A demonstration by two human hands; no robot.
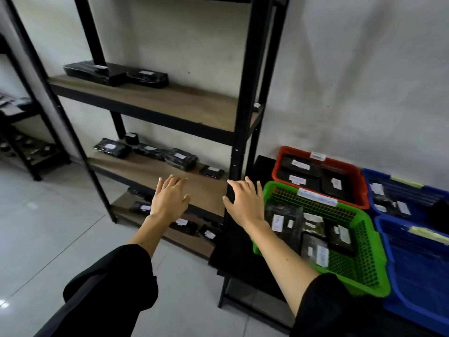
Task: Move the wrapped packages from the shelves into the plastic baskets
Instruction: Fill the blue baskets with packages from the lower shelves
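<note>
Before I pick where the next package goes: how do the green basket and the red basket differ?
The green basket sits nearer the person, beside the right hand; the red basket stands behind it, against the wall. The green basket's packages look partly clear with pale contents; the red basket's are flat and black. Both are perforated plastic, carry a white label on the rim, and hold white-labelled packages.

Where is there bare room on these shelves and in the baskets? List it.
Free: the upper shelf right of the long black packages; the middle shelf's front strip, ahead of its package row. The near blue basket looks nearly bare. Crowded: the green basket, the red basket, and the bottom shelf.
</note>
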